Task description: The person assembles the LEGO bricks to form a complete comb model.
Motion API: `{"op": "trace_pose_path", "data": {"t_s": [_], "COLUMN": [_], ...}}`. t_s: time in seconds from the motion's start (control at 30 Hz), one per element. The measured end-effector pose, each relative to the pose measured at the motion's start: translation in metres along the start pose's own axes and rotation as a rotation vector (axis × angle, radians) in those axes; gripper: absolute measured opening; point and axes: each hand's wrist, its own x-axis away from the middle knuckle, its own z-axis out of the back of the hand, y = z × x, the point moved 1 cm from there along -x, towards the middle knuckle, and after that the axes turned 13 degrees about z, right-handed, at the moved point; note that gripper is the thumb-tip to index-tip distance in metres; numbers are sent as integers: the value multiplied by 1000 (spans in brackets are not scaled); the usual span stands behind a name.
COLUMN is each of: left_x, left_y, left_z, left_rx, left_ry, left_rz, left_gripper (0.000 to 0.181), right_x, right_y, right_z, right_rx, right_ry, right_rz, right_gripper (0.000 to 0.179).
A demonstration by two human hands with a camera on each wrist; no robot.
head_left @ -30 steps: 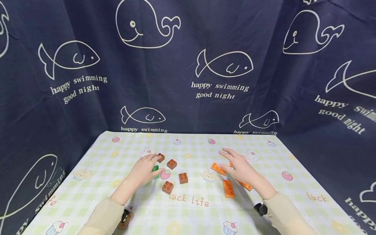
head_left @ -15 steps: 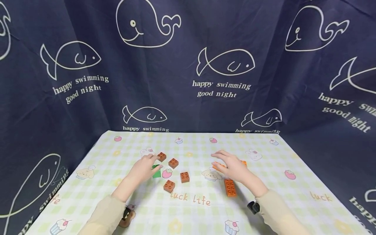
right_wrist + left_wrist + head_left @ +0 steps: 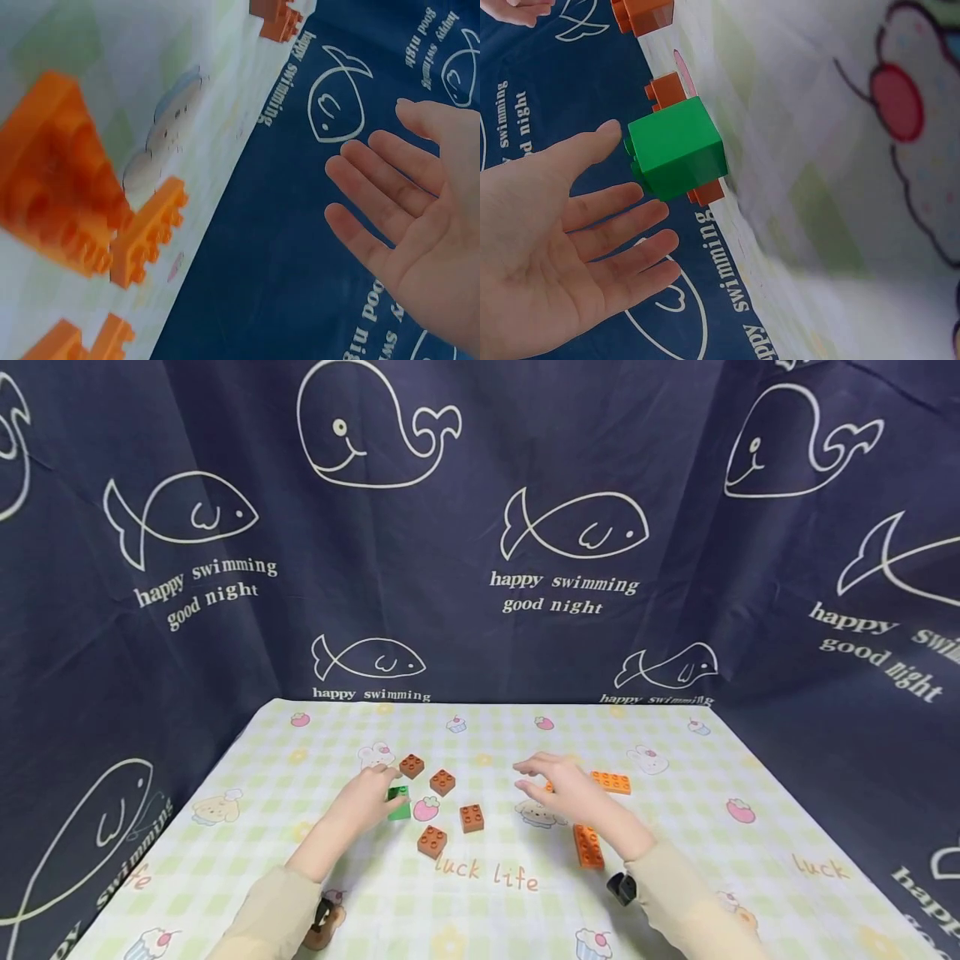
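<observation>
My left hand (image 3: 363, 797) hovers with loosely extended fingers beside a green building brick (image 3: 400, 806) at the left of the table. In the left wrist view the palm faces this green brick (image 3: 679, 142), apart from the fingers (image 3: 622, 214), and holds nothing. Several square brown bricks (image 3: 472, 818) lie to the right of the green one. On the other side, my right hand (image 3: 566, 789) is held over long orange bricks (image 3: 588, 847), partly hiding some of them. Its fingers (image 3: 375, 180) spread empty in the right wrist view, away from the orange bricks (image 3: 150, 232).
A checked tablecloth (image 3: 480, 918) with printed cupcakes and strawberries covers the table. Behind and at both sides hangs a dark blue curtain (image 3: 465, 635) with white fish drawings. Each wrist wears a small black device (image 3: 622, 888).
My right hand has shifted left towards the middle of the table, uncovering an orange brick behind it. My left hand stays nearly in place beside the green brick.
</observation>
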Motion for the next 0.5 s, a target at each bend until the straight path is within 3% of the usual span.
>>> {"op": "trace_pose_path", "data": {"t_s": [0.2,0.5], "left_x": [-1,-1], "left_y": [-5,-8], "left_z": [-1,-5], "left_rx": [28,52], "left_ry": [1,-19], "left_rz": [6,17], "left_gripper": [47,52], "right_x": [-8,-20], "right_y": [-5,-12], "right_z": [-17,-30], "right_rx": [-18,-38], "right_ry": [-46,-89], "right_rz": [38,33], "right_gripper": [29,32]}}
